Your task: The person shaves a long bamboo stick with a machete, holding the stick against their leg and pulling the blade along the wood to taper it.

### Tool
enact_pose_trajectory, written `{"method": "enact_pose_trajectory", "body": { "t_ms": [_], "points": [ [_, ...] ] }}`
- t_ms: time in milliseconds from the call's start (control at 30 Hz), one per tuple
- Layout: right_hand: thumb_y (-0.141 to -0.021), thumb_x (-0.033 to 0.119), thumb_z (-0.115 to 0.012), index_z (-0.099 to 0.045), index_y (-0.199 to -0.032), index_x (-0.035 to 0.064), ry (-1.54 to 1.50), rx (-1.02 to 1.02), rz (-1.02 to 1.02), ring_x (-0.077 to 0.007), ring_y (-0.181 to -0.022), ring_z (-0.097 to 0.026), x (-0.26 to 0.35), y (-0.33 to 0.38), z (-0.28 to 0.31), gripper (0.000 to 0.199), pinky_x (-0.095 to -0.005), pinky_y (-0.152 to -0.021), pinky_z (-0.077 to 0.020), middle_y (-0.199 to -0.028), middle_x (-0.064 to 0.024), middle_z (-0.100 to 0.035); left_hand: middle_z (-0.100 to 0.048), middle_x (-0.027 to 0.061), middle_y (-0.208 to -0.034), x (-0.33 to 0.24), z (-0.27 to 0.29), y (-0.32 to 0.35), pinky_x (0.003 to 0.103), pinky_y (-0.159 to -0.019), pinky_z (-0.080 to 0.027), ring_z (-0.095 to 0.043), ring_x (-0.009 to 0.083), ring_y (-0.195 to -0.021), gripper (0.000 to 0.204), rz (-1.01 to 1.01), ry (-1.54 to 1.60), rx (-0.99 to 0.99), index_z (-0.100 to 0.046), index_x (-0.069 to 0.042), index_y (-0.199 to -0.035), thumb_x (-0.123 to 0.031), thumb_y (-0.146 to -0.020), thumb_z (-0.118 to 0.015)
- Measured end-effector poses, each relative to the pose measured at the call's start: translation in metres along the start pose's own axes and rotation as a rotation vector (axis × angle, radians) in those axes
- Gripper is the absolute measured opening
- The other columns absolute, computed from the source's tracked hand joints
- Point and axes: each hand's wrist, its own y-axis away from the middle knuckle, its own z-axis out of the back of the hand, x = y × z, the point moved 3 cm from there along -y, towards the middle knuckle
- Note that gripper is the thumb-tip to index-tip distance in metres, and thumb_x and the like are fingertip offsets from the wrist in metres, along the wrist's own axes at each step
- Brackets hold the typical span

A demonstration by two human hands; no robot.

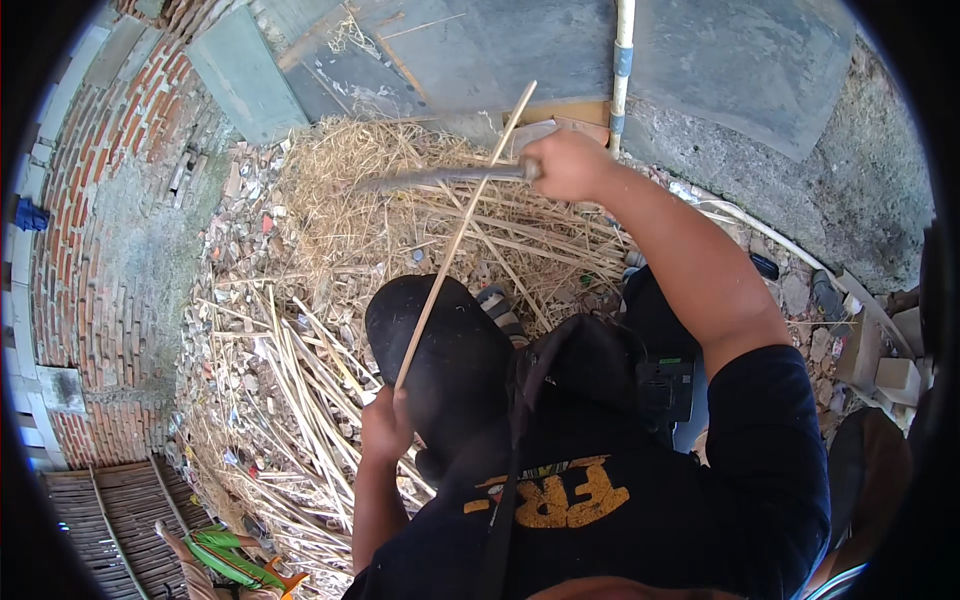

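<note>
My left hand [385, 425] grips the lower end of a long thin bamboo strip [462, 235] that slants up and to the right across my dark-trousered knee. My right hand [570, 165], arm stretched forward, is closed on the handle of a long grey blade [440, 178]. The blade lies level and crosses the strip near its upper end. Under both lies a heap of pale split strips and straw-like shavings [330, 360].
A red brick wall [100, 250] curves along the left. Rubble and stones [230, 200] cover the ground. A white pipe [622, 60] stands against grey slabs at the top. A woven bamboo panel [110, 520] lies lower left, a green item [225, 555] beside it.
</note>
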Motion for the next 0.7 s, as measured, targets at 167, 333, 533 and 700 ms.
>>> {"method": "enact_pose_trajectory", "body": {
  "t_ms": [167,333,533,700],
  "points": [
    [-0.076,0.016,-0.063,-0.069,-0.099,0.0067,-0.005,-0.302,-0.248,-0.0339,-0.081,-0.069,-0.047,-0.007,0.017,0.025,-0.045,-0.08,-0.0551,-0.088,-0.0181,-0.071,-0.057,0.0248,-0.062,0.002,0.01,0.005,0.051,-0.054,-0.044,-0.059,0.0474,-0.061,0.029,-0.013,-0.046,0.001,-0.056,0.0,-0.087,-0.024,-0.101,-0.045],
    [-0.074,0.015,-0.064,-0.067,-0.093,0.0067,-0.056,-0.177,-0.006,-0.0338,-0.079,-0.068,0.034,0.003,0.016,0.021,-0.0453,-0.076,-0.0543,-0.082,-0.018,-0.069,-0.053,0.0205,-0.059,0.006,0.002,0.005,0.043,-0.052,-0.042,-0.055,0.0373,-0.052,0.037,0.023,0.096,0.002,-0.055,0.001,-0.084,-0.027,-0.103,-0.043],
    [-0.072,0.014,-0.064,-0.067,-0.087,0.0063,-0.007,-0.179,0.048,-0.0339,-0.076,-0.067,-0.025,-0.006,0.011,0.017,-0.045,-0.07,-0.0529,-0.077,-0.0177,-0.067,-0.052,0.0182,-0.063,0.0,0.012,-0.005,0.041,-0.059,-0.041,-0.053,0.0297,-0.06,0.046,0.025,0.155,0.073,-0.054,0.002,-0.081,-0.034,-0.105,-0.039],
    [-0.076,0.021,-0.063,-0.07,-0.104,0.0083,-0.159,-0.301,-0.3,-0.0354,-0.091,-0.067,-0.041,0.001,0.035,0.031,-0.043,-0.082,-0.054,-0.095,-0.0188,-0.07,-0.055,0.0225,-0.066,-0.002,0.014,0.003,0.043,-0.061,-0.043,-0.056,0.0367,-0.062,0.044,0.035,0.178,0.057,-0.057,0.003,-0.085,-0.031,-0.105,-0.038]
  ]
}}
